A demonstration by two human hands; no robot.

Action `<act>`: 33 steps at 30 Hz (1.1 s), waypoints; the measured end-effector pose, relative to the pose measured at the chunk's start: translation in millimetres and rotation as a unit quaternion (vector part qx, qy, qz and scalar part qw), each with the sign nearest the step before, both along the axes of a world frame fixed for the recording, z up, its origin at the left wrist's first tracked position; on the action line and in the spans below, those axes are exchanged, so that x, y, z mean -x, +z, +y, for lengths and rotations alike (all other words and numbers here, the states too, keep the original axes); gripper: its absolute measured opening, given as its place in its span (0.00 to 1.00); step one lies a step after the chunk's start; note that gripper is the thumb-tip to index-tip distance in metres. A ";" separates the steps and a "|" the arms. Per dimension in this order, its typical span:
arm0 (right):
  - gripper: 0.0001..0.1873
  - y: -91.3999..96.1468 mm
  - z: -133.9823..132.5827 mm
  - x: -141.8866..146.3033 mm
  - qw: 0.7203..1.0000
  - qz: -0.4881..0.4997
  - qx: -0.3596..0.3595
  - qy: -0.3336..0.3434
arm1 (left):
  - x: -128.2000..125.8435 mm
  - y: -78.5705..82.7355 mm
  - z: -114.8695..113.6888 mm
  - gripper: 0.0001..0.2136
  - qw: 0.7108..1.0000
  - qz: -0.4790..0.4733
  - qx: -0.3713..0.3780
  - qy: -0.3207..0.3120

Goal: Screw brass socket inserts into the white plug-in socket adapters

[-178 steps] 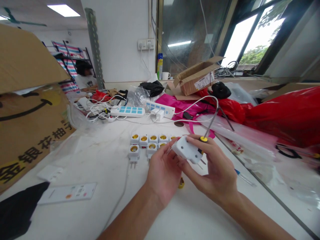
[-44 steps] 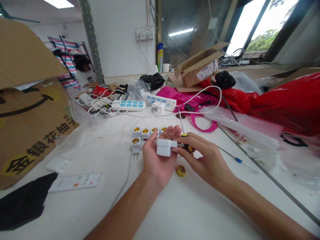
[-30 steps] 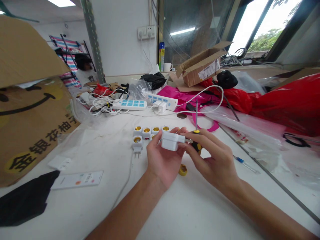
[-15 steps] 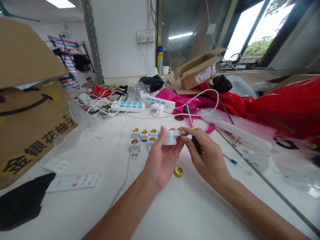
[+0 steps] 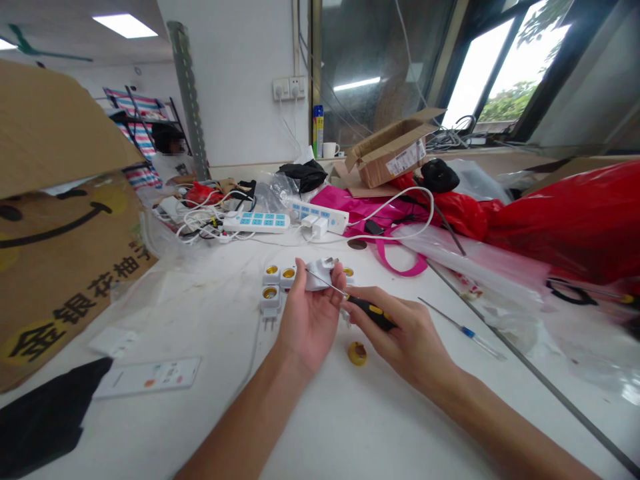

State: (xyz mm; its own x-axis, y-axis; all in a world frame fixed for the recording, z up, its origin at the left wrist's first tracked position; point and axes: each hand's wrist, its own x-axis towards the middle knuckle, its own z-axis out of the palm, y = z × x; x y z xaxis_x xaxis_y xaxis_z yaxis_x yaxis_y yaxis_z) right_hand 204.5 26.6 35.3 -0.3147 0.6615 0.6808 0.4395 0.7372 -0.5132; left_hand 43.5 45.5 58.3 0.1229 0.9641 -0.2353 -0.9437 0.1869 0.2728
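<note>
My left hand [image 5: 307, 317] grips a small white plug adapter [image 5: 320, 275] between fingers and thumb, just above the white table [image 5: 390, 420]. My right hand [image 5: 400, 330] is closed on a black-and-yellow screwdriver [image 5: 369, 312], whose thin metal shaft points left across the adapter. Behind the hands stand several white lamp-socket adapters [image 5: 274, 285] with brass centres. A small yellow ring part [image 5: 357, 353] lies on the table below my hands.
A big cardboard box [image 5: 60, 227] fills the left. White power strips [image 5: 256, 222] and cables lie at the back, with pink and red plastic bags [image 5: 565, 220] on the right. A thin blue-marked tool [image 5: 463, 328] lies right of my hands. A white card [image 5: 147, 375] and black cloth [image 5: 45, 420] sit front left.
The screwdriver has swung from pointing upward to lying flat, its tip now across the adapter. Both hands have dropped slightly toward the table, and the adapter has turned in my left hand.
</note>
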 end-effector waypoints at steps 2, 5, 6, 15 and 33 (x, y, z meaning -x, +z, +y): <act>0.05 1.4 -1.2 1.1 1.000 0.006 -0.007 -0.003 | -1.6 -0.2 -1.7 0.19 1.000 -0.003 -0.004 -0.009; 0.04 1.2 -2.9 1.5 0.999 0.021 -0.046 -0.021 | -0.6 1.5 -0.8 0.21 1.000 -0.008 -0.001 0.004; 0.05 0.6 -3.2 1.3 0.998 0.023 -0.057 -0.026 | 0.6 2.4 0.3 0.21 1.000 -0.009 0.002 0.015; 0.03 -4.8 -3.4 -0.4 0.999 -0.021 -0.028 0.001 | 6.9 6.5 9.1 0.19 0.996 -0.010 0.021 0.089; 0.08 -4.3 -16.4 13.0 0.988 -0.051 0.131 0.062 | 2.9 6.9 -0.7 0.20 0.999 0.030 -0.022 0.008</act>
State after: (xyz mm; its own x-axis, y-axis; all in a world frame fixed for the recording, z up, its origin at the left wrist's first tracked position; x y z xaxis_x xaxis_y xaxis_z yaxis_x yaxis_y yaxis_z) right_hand 191.5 10.2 30.9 -0.4624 0.7630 0.4517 0.4134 0.6361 -0.6515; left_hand 40.6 44.8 65.2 0.0941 0.9753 -0.1999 -0.9282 0.1585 0.3367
